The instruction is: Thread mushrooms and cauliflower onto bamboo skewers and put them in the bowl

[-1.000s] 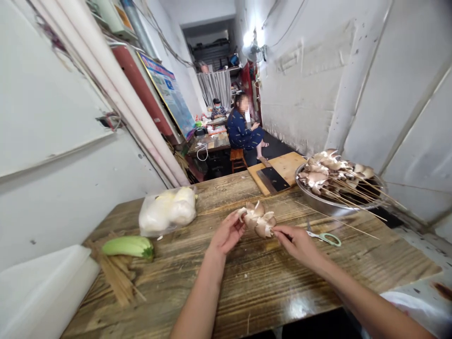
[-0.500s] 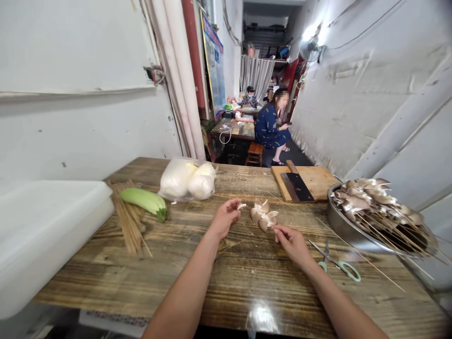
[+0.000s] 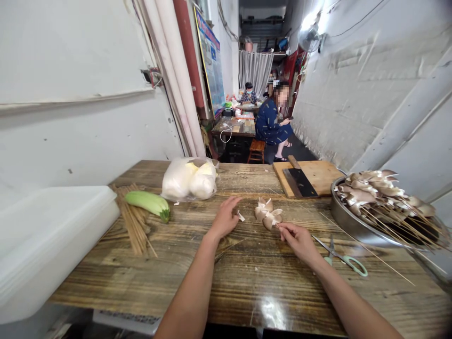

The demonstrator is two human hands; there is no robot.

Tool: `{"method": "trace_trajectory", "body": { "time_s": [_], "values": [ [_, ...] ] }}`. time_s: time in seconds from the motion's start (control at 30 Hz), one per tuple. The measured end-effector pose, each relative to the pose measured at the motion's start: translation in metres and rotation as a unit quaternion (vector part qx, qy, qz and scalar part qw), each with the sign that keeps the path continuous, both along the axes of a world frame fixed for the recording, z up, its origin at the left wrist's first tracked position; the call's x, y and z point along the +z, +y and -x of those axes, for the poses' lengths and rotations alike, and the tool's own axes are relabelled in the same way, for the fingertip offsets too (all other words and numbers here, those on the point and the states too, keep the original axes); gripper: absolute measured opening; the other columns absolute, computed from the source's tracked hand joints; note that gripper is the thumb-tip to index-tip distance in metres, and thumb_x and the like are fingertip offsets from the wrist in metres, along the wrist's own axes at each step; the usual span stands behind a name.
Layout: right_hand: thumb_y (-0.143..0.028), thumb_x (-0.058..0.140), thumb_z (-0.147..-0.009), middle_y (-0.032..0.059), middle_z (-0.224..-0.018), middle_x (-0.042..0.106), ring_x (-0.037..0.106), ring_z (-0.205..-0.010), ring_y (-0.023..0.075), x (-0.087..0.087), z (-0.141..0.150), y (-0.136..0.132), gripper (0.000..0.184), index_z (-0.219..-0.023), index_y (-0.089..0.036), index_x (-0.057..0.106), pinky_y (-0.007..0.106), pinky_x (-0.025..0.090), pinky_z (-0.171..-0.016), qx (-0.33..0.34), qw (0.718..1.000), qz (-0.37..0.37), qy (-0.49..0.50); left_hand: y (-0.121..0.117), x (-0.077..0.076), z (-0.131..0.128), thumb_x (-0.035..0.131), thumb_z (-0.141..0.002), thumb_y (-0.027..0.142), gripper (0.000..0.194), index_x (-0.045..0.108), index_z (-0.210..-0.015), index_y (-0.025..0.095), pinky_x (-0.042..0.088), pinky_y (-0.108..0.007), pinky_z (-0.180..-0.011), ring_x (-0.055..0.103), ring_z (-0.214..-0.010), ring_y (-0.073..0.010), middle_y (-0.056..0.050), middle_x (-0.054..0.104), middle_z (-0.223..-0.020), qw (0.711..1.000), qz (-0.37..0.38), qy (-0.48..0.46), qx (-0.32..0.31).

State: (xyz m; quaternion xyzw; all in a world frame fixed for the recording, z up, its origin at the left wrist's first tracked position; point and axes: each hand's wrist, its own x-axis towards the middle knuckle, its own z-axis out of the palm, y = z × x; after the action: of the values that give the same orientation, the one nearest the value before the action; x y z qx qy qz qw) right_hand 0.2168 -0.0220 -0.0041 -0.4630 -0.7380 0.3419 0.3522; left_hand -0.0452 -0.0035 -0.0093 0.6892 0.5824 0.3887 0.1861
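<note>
My right hand point(image 3: 297, 239) is closed in a pinch on the thin stick of a mushroom skewer point(image 3: 268, 213). Brown-and-white oyster mushroom pieces are threaded on it, held over the wooden table. To their left is my left hand point(image 3: 226, 217), its fingers parted and curved. A small white mushroom scrap point(image 3: 241, 216) is right by those fingertips; whether it still touches them is hard to make out. Many more mushroom skewers point(image 3: 377, 190) are heaped in a metal basin point(image 3: 348, 223) at the right.
Scissors point(image 3: 341, 256) lie spread on the table point(image 3: 197, 282) beside my right wrist. Behind them, a cleaver point(image 3: 300, 181) rests on a cutting board point(image 3: 323, 175). Leftward are a bagged white vegetable point(image 3: 187, 181), a green gourd point(image 3: 146, 201), bamboo sticks point(image 3: 136, 235) and a white tub point(image 3: 60, 245). A person point(image 3: 271, 120) sits beyond.
The view has swung left. My left hand has come away from the mushroom skewer with a white scrap, and its fingers have since loosened. My right hand keeps its pinch on the stick.
</note>
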Motion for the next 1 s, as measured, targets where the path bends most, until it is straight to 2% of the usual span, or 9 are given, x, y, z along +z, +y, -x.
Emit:
{"method": "trace_trajectory", "body": {
  "time_s": [0.1, 0.17, 0.27, 0.37, 0.5, 0.63, 0.8, 0.93, 1.0],
  "values": [
    [-0.038, 0.045, -0.086, -0.0001, -0.057, 0.059, 0.055, -0.055, 0.0152, 0.001, 0.0, -0.001, 0.032, -0.087, -0.015, 0.067, 0.025, 0.042, -0.055, 0.002, 1.0, -0.009, 0.002, 0.0, -0.001, 0.005, 0.048, -0.072, 0.016, 0.027, 0.068, -0.091, 0.015, 0.042, -0.038, -0.083, 0.059, -0.089, -0.0238, -0.012, 0.066, -0.091, 0.987, 0.028, -0.006, 0.159],
    [-0.038, 0.045, -0.086, -0.0002, -0.057, 0.059, 0.055, -0.055, 0.0153, 0.0, -0.001, -0.001, 0.031, -0.087, -0.016, 0.067, 0.025, 0.042, -0.056, 0.005, 1.0, -0.013, 0.0, 0.0, -0.004, 0.006, 0.051, -0.075, 0.027, 0.024, 0.068, -0.085, 0.014, 0.043, -0.038, -0.077, 0.06, -0.078, -0.0246, -0.013, 0.067, -0.082, 0.981, 0.066, 0.003, 0.182],
    [-0.038, 0.044, -0.087, -0.0003, -0.058, 0.059, 0.055, -0.057, 0.0151, -0.002, -0.001, -0.001, 0.031, -0.085, -0.016, 0.067, 0.024, 0.042, -0.057, 0.008, 1.0, -0.021, -0.005, -0.001, -0.008, 0.005, 0.058, -0.073, 0.033, 0.032, 0.066, -0.099, 0.016, 0.04, -0.039, -0.082, 0.059, -0.086, -0.0256, -0.013, 0.067, -0.089, 0.988, 0.086, 0.026, 0.125],
    [-0.037, 0.043, -0.087, -0.0002, -0.059, 0.059, 0.055, -0.058, 0.0152, -0.005, -0.001, -0.001, 0.031, -0.083, -0.017, 0.066, 0.025, 0.042, -0.059, 0.015, 1.0, -0.024, -0.012, -0.001, -0.011, 0.003, 0.056, -0.075, 0.025, 0.042, 0.057, -0.116, 0.021, 0.033, -0.041, -0.093, 0.053, -0.104, -0.0255, -0.012, 0.062, -0.109, 0.995, 0.064, 0.056, 0.053],
    [-0.037, 0.042, -0.088, -0.0004, -0.06, 0.06, 0.055, -0.057, 0.0153, -0.008, -0.002, -0.002, 0.03, -0.084, -0.019, 0.065, 0.025, 0.042, -0.058, 0.014, 0.999, -0.017, -0.025, 0.002, -0.013, 0.004, 0.047, -0.079, 0.017, 0.039, 0.058, -0.115, 0.025, 0.029, -0.04, -0.1, 0.044, -0.116, -0.023, -0.008, 0.053, -0.124, 0.996, 0.047, 0.071, -0.031],
    [-0.034, 0.043, -0.088, -0.0002, -0.061, 0.061, 0.056, -0.058, 0.0153, -0.007, -0.002, -0.005, 0.028, -0.086, -0.019, 0.065, 0.025, 0.042, -0.058, 0.013, 0.999, -0.024, -0.024, 0.002, -0.011, 0.004, 0.049, -0.078, 0.02, 0.024, 0.064, -0.096, 0.023, 0.029, -0.041, -0.099, 0.043, -0.117, -0.0241, -0.008, 0.057, -0.116, 0.993, 0.06, 0.094, -0.04],
    [-0.035, 0.042, -0.088, 0.0, -0.062, 0.061, 0.057, -0.059, 0.0156, -0.007, -0.002, -0.006, 0.028, -0.088, -0.019, 0.065, 0.025, 0.042, -0.058, 0.012, 0.999, -0.021, -0.025, 0.001, -0.005, 0.004, 0.055, -0.075, 0.021, 0.011, 0.064, -0.08, 0.021, 0.031, -0.04, -0.096, 0.043, -0.116, -0.0256, -0.009, 0.059, -0.111, 0.994, 0.038, 0.084, -0.051],
    [-0.035, 0.043, -0.088, -0.0005, -0.061, 0.061, 0.057, -0.058, 0.0153, -0.01, -0.001, -0.005, 0.028, -0.087, -0.018, 0.065, 0.025, 0.043, -0.059, 0.005, 0.999, -0.017, -0.027, -0.001, -0.002, 0.009, 0.058, -0.074, 0.025, 0.012, 0.066, -0.082, 0.021, 0.039, -0.034, -0.083, 0.056, -0.09, -0.0222, -0.006, 0.066, -0.09, 0.991, 0.061, 0.044, -0.11],
    [-0.035, 0.043, -0.088, -0.0004, -0.062, 0.061, 0.057, -0.059, 0.0153, -0.011, -0.001, -0.004, 0.028, -0.087, -0.018, 0.065, 0.025, 0.043, -0.06, 0.008, 0.999, -0.015, -0.029, -0.001, -0.002, 0.012, 0.059, -0.073, 0.025, 0.015, 0.067, -0.086, 0.022, 0.04, -0.032, -0.08, 0.058, -0.085, -0.021, -0.006, 0.067, -0.088, 0.989, 0.071, 0.026, -0.125]
  ]
}}
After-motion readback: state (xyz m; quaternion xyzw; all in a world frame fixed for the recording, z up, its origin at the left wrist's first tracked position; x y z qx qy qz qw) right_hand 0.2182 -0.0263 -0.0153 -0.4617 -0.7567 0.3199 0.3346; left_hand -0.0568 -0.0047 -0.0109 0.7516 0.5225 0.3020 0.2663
